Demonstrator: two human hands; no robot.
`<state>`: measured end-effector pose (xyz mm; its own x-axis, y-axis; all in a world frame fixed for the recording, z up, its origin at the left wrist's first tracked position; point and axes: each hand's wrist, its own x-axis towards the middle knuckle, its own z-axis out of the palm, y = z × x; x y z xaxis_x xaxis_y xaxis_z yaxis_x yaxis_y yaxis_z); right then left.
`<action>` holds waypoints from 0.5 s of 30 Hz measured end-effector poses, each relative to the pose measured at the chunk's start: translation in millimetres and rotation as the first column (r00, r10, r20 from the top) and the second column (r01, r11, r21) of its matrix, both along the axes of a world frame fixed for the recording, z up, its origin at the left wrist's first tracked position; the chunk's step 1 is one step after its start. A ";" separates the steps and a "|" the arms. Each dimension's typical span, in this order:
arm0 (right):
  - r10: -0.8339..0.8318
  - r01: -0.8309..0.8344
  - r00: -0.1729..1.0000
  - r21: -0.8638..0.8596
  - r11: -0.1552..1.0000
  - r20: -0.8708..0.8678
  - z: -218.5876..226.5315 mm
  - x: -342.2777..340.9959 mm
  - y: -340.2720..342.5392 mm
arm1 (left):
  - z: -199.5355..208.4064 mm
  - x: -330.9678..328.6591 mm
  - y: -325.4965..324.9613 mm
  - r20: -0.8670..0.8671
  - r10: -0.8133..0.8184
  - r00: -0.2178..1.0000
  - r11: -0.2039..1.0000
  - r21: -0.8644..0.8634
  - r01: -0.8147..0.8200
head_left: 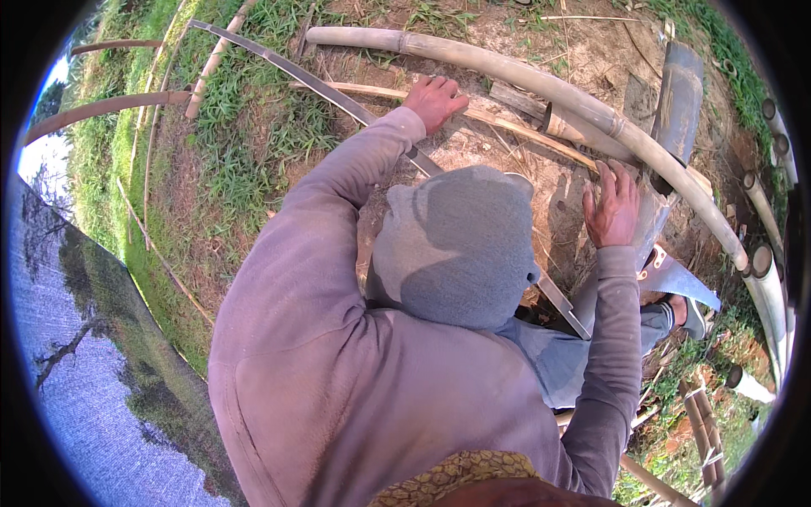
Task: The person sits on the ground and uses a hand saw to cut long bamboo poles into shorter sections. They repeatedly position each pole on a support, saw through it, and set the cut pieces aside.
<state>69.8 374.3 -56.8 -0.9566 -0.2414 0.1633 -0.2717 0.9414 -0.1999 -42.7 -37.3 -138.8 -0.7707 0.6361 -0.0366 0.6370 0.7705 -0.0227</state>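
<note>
My left hand (pixel 435 100) reaches forward, its fingers bent over a thin tan bamboo stick (pixel 515 127) lying on the dirt. Whether it grips the stick is unclear. A long flat grey bamboo slat (pixel 287 69) runs diagonally under that wrist and on beneath my body. My right hand (pixel 612 207) is flat with its fingers spread, pressed against a grey split bamboo piece (pixel 652 221) just below a thick pale bamboo pole (pixel 524 72). My hooded head and grey sleeves hide much of the ground between the hands.
A dark curved half-bamboo section (pixel 680 93) leans at upper right. A broad grey blade (pixel 688 283) lies by my sandalled foot (pixel 691 317). Several cut bamboo poles (pixel 764 283) stand along the right edge. Grass (pixel 245 144) and thin curved strips fill the left.
</note>
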 end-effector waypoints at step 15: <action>-0.091 0.053 0.944 0.127 0.991 0.317 -20.3 -2.2 -25.2 | -8.4 0.4 -80.9 -0.035 0.091 0.995 0.934 0.350 -0.073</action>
